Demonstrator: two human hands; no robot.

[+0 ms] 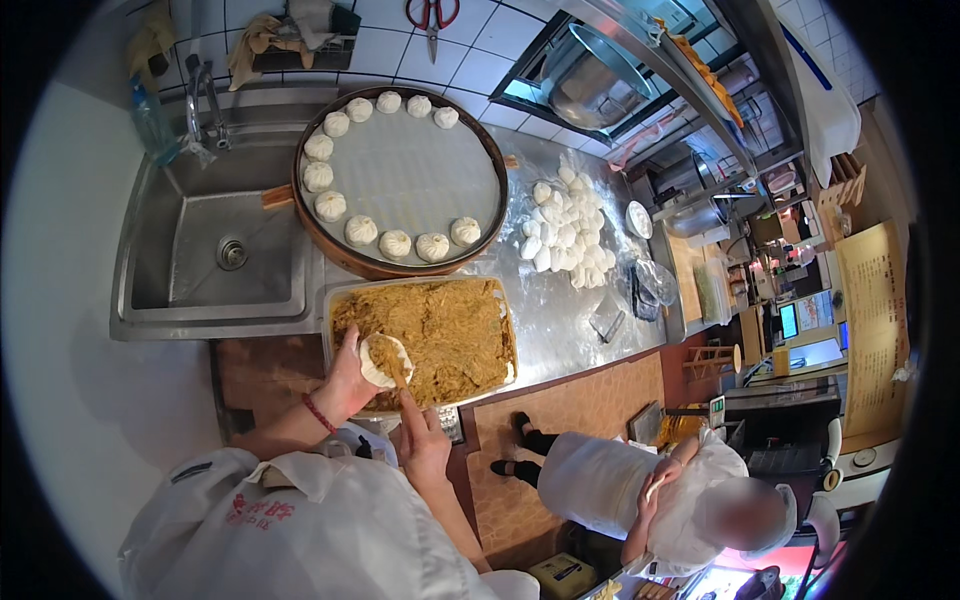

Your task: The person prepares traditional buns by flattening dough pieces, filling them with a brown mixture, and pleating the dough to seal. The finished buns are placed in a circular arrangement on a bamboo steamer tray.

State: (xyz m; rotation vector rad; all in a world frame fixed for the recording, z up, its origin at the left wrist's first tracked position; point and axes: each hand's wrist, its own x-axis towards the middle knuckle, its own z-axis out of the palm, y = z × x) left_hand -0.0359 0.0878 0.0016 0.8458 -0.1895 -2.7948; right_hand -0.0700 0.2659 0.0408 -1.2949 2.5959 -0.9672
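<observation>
My left hand (349, 379) cups a round dough wrapper (373, 367) with brown filling on it, above the near left part of a plastic tub. In my right hand (424, 442) is a thin wooden spatula (398, 375), its tip against the filling in the wrapper. The tub (513, 345) is broad and rectangular, full of brown minced filling (442, 330). Just beyond it stands a large round steamer (405, 180) with a pale liner. Pleated buns (361, 230) line part of its rim. Right of the steamer, small dough pieces (566, 225) lie heaped on the floured steel counter (529, 315).
A steel sink (225, 307) with a faucet (202, 105) lies left of the steamer. Red-handled scissors (433, 22) hang on the tiled wall. A small white bowl (639, 220) stands right of the dough. A co-worker (637, 487) stands at the lower right, holding something pale.
</observation>
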